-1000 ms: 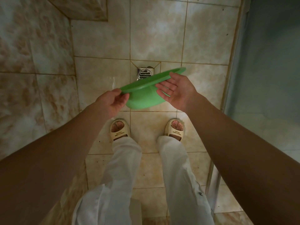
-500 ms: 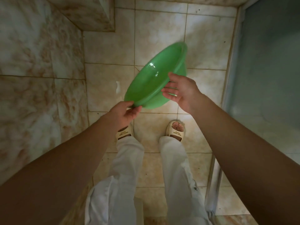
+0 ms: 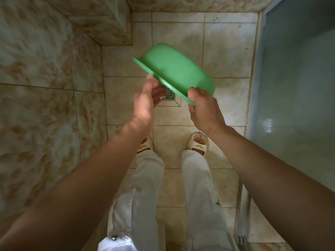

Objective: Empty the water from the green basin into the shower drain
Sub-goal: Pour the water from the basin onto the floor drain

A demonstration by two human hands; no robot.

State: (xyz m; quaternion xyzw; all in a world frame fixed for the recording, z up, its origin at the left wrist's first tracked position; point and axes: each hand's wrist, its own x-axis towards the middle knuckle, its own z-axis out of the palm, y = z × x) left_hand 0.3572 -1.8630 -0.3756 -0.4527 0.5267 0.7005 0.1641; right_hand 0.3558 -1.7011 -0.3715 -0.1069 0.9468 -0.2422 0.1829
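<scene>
Green basin (image 3: 178, 72) is held upturned above the tiled shower floor (image 3: 224, 98), its underside facing the camera. At its 5 o'clock rim the right hand (image 3: 204, 109) curls tight; the left hand (image 3: 146, 102), fingers straight, touches the 8 o'clock rim, partly covering the drain (image 3: 170, 96).

We note beige tiled floor (image 3: 226, 57), marbled wall tiles (image 3: 45, 78) at frame left, frosted glass door (image 3: 297, 78) at right, cream slippers (image 3: 198, 144) and white trousers (image 3: 197, 187) at lower centre.

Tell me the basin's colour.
Plain green, no pattern; the basin shows in the head view.
</scene>
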